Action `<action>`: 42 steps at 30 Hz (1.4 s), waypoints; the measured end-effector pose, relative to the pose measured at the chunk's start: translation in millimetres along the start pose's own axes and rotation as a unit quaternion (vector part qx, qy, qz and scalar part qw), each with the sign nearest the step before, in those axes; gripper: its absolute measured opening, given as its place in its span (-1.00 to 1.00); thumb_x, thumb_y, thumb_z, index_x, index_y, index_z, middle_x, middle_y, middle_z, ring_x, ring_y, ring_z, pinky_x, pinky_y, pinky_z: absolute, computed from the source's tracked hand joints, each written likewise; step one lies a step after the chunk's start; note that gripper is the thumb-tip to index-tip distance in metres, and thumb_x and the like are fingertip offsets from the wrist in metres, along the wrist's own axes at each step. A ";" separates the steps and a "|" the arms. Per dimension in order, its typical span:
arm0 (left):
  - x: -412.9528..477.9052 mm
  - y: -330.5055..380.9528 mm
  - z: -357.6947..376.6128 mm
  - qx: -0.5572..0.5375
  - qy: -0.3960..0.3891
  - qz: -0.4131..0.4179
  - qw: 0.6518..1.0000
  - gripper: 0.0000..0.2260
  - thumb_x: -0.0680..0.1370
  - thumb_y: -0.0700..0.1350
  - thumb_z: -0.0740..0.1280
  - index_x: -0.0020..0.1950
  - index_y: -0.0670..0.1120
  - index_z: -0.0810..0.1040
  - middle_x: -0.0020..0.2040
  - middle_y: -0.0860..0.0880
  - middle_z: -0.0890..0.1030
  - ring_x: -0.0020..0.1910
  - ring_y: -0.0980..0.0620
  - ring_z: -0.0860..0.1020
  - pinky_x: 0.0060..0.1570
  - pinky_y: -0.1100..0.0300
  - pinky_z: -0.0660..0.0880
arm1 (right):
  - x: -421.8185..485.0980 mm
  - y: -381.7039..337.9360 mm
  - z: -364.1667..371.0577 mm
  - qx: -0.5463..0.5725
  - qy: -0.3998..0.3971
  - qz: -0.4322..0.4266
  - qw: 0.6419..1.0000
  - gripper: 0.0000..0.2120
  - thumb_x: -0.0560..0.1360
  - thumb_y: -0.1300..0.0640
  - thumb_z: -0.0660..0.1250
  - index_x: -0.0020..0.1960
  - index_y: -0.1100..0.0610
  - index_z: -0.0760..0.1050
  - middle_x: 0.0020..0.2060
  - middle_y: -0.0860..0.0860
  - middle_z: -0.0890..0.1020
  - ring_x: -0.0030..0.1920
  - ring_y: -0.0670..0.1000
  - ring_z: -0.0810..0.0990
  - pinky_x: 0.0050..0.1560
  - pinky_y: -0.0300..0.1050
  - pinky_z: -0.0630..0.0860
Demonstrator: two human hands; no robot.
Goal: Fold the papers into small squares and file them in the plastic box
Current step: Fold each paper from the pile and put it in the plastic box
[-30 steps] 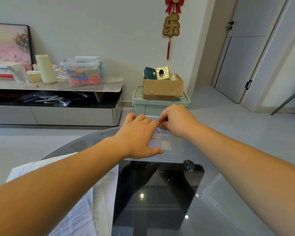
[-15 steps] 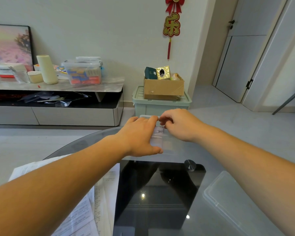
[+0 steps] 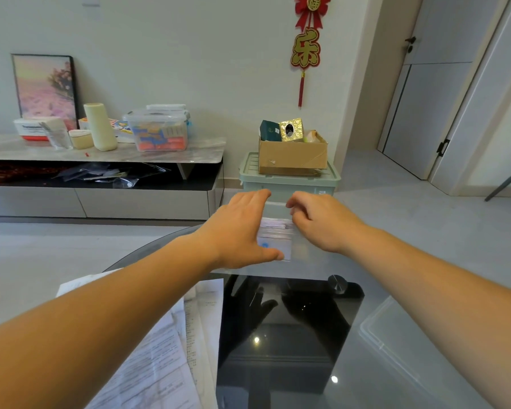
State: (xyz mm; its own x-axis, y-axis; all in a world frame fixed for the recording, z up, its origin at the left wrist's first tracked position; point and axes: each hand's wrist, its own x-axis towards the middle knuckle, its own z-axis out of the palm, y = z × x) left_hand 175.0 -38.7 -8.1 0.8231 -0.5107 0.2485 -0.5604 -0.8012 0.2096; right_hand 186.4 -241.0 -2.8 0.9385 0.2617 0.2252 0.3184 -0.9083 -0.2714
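Since the earlier frame the hands have been drawn slightly apart, so the folded white paper squares inside the small clear plastic box are more exposed. The box is placed at the far edge of the round glass surface. It is gripped by the left hand: fingers pressed together along its left wall, thumb laid across its front. Fingers of the right hand are curled over its right rim; whether paper is pinched cannot be told. Nearer than the box, to its left, unfolded printed sheets are spread.
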 end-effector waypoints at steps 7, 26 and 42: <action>-104.9 2.5 -33.4 -0.040 0.010 -0.103 0.994 -0.51 0.51 0.26 0.38 0.35 0.09 0.37 0.33 0.11 0.45 0.21 0.13 0.47 0.19 0.20 0.49 | -68.8 -49.3 -19.6 0.071 0.051 -0.059 0.994 -0.84 0.63 0.10 0.23 0.09 0.01 0.58 -0.04 -0.15 0.60 -0.01 -0.14 0.52 -0.02 -0.23 0.49; -272.5 40.5 -35.3 -0.106 -0.121 -0.223 0.962 -0.22 0.39 0.28 0.50 0.51 0.13 0.26 0.48 0.10 0.33 0.41 0.05 0.35 0.42 0.04 0.36 | -271.0 -148.8 1.7 0.171 -0.183 -0.026 0.968 -0.68 0.56 -0.20 0.28 0.29 -0.21 0.49 0.18 -0.37 0.51 0.18 -0.28 0.48 0.26 -0.24 0.47; -277.6 42.8 -39.1 -0.163 -0.138 -0.211 0.954 -0.57 0.44 0.15 0.53 0.24 0.18 0.48 0.25 0.19 0.43 0.22 0.11 0.46 0.20 0.27 0.42 | -301.9 -123.9 -3.5 0.252 -0.157 0.091 0.950 -0.85 0.56 -0.19 0.30 0.11 -0.26 0.55 0.07 -0.30 0.60 0.10 -0.25 0.58 0.12 -0.24 0.55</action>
State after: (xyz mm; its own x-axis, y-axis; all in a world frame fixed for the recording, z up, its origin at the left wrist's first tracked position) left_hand -81.1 81.0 -31.2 0.9494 -0.2624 -0.1724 -0.1351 -0.8371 0.5302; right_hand -136.8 -208.7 -33.9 0.9526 0.2715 -0.1374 0.0959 -0.6963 -0.7113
